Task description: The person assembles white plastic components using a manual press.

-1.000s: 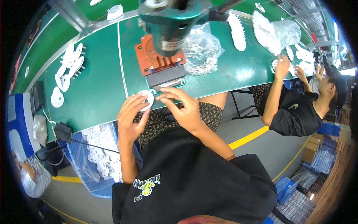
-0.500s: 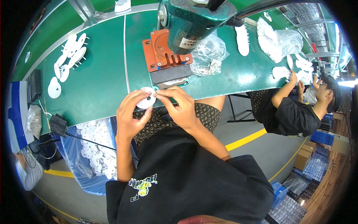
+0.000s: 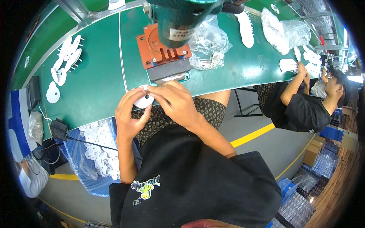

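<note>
A white round plastic disc (image 3: 141,102) with a dark centre hole is held over the table's near edge. My left hand (image 3: 128,114) is closed on its left side, fingers along the far rim and thumb underneath. At the disc's upper right, my right hand (image 3: 178,102) is closed, its fingertips pinched together over the rim. Whether a small part sits between those fingertips is hidden. Just beyond the hands stands a bench press with an orange fixture (image 3: 157,47) and a dark green head (image 3: 180,22).
On the green table (image 3: 99,76), several white discs with pins (image 3: 67,57) lie at left. Behind the press is a clear bag of small parts (image 3: 211,47). A blue-lined bin of white discs (image 3: 100,152) stands below left. A co-worker (image 3: 300,100) handles white parts at right.
My right hand has shifted left, its fingertips now further over the disc's rim. The disc is tilted more, and my left hand keeps its hold. The whole view has shifted slightly.
</note>
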`<control>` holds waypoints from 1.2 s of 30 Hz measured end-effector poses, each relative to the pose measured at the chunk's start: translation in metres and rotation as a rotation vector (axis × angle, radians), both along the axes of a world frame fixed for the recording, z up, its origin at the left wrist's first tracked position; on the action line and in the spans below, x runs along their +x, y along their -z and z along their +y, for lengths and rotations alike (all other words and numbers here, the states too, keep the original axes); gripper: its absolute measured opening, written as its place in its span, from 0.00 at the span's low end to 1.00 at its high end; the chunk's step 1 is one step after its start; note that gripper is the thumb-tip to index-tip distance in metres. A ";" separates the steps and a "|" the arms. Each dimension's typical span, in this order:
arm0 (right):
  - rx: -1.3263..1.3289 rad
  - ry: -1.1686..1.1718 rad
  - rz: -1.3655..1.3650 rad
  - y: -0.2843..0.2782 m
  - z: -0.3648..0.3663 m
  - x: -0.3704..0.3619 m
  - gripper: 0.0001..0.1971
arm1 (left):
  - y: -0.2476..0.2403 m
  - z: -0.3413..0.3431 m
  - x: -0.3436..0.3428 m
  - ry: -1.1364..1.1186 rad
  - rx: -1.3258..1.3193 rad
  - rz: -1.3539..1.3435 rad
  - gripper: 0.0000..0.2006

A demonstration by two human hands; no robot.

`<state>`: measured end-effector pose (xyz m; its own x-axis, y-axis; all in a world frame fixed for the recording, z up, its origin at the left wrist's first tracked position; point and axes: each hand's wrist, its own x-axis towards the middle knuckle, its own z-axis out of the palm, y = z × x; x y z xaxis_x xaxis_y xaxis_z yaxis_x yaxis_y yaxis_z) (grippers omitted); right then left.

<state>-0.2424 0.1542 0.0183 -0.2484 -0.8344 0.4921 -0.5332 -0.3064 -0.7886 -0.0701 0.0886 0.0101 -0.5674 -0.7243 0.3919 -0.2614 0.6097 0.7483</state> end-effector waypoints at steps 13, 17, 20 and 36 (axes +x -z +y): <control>0.103 0.041 -0.227 0.000 0.016 -0.030 0.09 | -0.008 -0.005 -0.009 0.002 -0.152 -0.080 0.22; 0.207 0.003 0.020 -0.003 -0.010 -0.037 0.20 | -0.006 -0.006 -0.011 -0.009 -0.181 -0.102 0.16; 0.194 0.021 -0.052 0.002 -0.017 -0.038 0.21 | -0.007 -0.007 -0.010 -0.020 -0.184 -0.094 0.15; 0.151 0.104 -0.103 0.003 -0.040 -0.030 0.17 | -0.003 -0.005 -0.008 0.007 -0.179 -0.021 0.14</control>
